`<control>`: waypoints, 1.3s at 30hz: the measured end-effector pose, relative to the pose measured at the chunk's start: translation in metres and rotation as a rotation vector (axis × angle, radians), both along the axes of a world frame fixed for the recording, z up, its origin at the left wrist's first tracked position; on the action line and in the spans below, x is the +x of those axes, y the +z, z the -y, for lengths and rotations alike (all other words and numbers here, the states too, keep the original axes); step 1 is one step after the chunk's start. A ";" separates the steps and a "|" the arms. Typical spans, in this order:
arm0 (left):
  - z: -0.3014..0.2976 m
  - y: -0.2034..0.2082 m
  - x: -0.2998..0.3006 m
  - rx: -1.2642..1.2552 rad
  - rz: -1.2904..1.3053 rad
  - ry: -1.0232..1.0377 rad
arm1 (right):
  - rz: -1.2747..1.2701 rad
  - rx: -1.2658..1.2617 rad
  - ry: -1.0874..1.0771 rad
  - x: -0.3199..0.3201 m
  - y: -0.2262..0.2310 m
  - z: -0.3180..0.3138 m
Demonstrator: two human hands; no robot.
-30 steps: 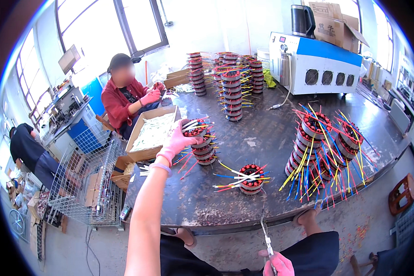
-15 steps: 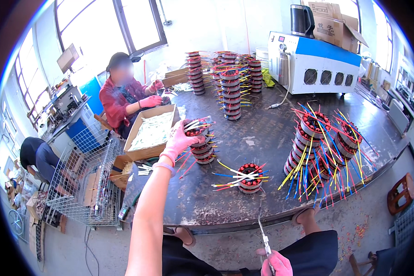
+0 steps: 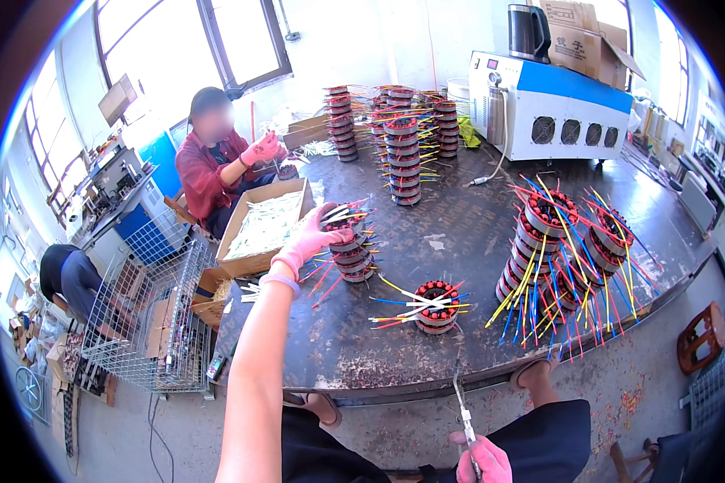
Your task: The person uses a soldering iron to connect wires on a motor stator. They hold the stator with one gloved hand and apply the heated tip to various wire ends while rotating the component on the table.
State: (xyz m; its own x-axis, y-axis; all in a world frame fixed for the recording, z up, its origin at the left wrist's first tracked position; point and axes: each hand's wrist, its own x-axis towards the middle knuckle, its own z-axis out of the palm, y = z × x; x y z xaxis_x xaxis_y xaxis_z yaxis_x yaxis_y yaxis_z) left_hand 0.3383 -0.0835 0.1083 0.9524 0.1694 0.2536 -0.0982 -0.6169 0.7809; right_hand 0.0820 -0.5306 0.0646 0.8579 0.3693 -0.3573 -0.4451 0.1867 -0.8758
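My left hand (image 3: 304, 240), in a pink glove, reaches across to a short stack of wound motor stators (image 3: 354, 264). Its fingers wrap round the top stator (image 3: 348, 217), which has white-sleeved wire ends on it. To the right of that stack, a single stator (image 3: 437, 317) sits on the table with white, blue, yellow and red leads spread out. Low in the picture my right hand (image 3: 491, 462), also gloved in pink, is closed on a slim metal tool (image 3: 467, 423). The tool's long thin tip points up toward the table's front edge, below the single stator.
Taller stator stacks stand at the right (image 3: 532, 249) and the back (image 3: 403, 161) of the table (image 3: 379, 358). Left of my arm are a carton of white sleeves (image 3: 266, 225) and a wire cage (image 3: 153, 322). A co-worker (image 3: 209, 161) sits beyond; a blue-white machine (image 3: 552, 113) stands behind.
My left hand stays on the top stator, shifting only slightly. The co-worker's gloved hand has risen from the part in front of them. My right hand and tool barely move.
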 end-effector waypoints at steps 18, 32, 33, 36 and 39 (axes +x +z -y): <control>-0.002 -0.006 0.005 0.190 -0.035 0.060 | -0.058 0.053 -0.037 -0.004 -0.005 0.007; 0.006 0.010 -0.005 0.142 -0.142 0.068 | -0.015 0.004 -0.039 -0.004 -0.002 0.012; 0.005 0.010 -0.004 0.097 -0.151 0.041 | -0.007 0.001 -0.030 -0.004 -0.002 0.012; 0.001 0.015 -0.007 0.002 -0.173 -0.017 | 0.006 0.002 -0.017 -0.004 0.000 0.011; 0.004 0.019 -0.011 -0.051 -0.166 -0.046 | 0.021 0.005 -0.021 -0.003 -0.001 0.011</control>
State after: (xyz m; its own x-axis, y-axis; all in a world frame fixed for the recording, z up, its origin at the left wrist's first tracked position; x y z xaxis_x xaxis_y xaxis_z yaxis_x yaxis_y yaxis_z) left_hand 0.3270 -0.0872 0.1269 0.9874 0.1333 0.0849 0.0072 -0.5742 0.8187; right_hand 0.0788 -0.5421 0.0634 0.8727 0.3533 -0.3370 -0.4224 0.2002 -0.8840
